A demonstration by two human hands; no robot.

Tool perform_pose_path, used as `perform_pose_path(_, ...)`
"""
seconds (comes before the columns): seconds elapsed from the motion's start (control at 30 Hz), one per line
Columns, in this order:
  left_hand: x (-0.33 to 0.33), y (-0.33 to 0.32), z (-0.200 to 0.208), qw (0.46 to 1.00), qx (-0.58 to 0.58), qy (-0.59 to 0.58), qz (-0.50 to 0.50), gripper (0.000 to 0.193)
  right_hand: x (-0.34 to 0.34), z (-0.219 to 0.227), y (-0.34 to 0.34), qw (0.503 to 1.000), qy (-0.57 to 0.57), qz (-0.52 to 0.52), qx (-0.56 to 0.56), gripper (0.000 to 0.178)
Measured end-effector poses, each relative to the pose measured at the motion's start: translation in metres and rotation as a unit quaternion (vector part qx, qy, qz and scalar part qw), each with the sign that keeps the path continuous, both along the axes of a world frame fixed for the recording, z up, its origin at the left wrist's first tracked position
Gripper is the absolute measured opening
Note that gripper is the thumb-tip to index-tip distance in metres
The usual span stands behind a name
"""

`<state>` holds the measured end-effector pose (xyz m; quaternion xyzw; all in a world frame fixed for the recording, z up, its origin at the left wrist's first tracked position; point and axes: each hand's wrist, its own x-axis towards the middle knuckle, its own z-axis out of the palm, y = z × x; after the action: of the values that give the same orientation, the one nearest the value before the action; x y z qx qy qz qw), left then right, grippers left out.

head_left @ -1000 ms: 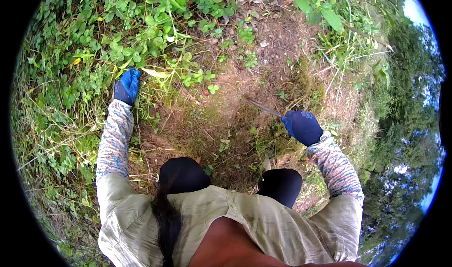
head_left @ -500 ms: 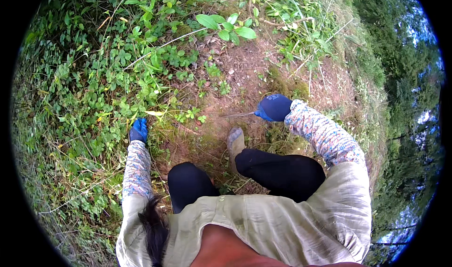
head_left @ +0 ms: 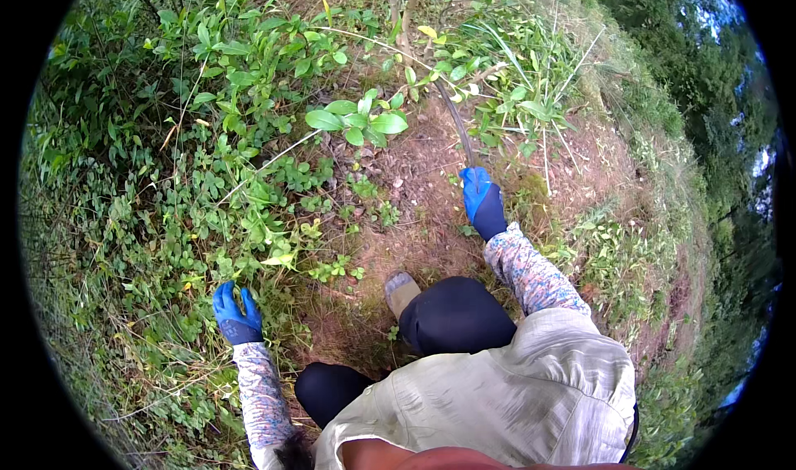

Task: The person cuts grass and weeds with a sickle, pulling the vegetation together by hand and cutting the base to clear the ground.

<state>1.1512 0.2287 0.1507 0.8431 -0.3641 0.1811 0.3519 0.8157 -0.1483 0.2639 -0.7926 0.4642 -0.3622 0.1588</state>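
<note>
A sickle point(head_left: 457, 122) with a thin, dark, slightly curved blade extends forward from my right hand point(head_left: 482, 201). My gloved fingers are wrapped round its handle, which is hidden in the grip. The blade's far end reaches the leaves near a thin stem. Over the low weeds point(head_left: 186, 259) at left, my left hand point(head_left: 237, 311) is open in a blue glove, fingers apart and nothing in them. Whether its fingertips touch the leaves I cannot tell. A sprig with broad green leaves point(head_left: 356, 123) stands ahead, between the two hands.
Bare reddish soil point(head_left: 414, 180) with dry litter lies between the hands. A small woody trunk point(head_left: 403, 14) rises at the far side. Cut-looking grass and stems point(head_left: 539, 89) lie to its right. My boot point(head_left: 400, 293) is planted close by, and trees point(head_left: 701, 80) line the right side.
My right hand has swung the sickle from pointing left to pointing forward. My left hand has drawn back, and its fingers have spread. The view has shifted too.
</note>
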Motion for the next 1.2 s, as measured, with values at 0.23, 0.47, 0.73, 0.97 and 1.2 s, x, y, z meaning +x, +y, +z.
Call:
perform_pose_path(0.23,-0.055,-0.136,0.165,0.972,-0.05,-0.143,-0.179,0.036,0.046,-0.027,-0.08,0.993,0.024,0.052,-0.105,0.023)
perform_pose_path(0.47,-0.087,-0.331,0.155,0.957,-0.058,-0.067,-0.277,0.077,0.055,-0.034,-0.119,0.999,0.03,0.017,-0.027,0.027)
perform_pose_path(0.73,-0.078,-0.368,0.098,0.91,0.253,0.123,-0.305,0.024,-0.02,-0.091,-0.064,0.943,-0.213,0.071,0.245,0.024)
perform_pose_path(0.97,0.013,-0.198,0.017,0.905,0.393,0.116,-0.113,0.027,-0.095,-0.131,0.035,0.797,-0.226,0.063,0.556,0.031)
perform_pose_path(1.2,0.001,0.038,-0.025,0.874,0.4,0.274,-0.014,0.062,0.041,-0.134,-0.065,0.844,-0.158,0.147,0.492,0.026)
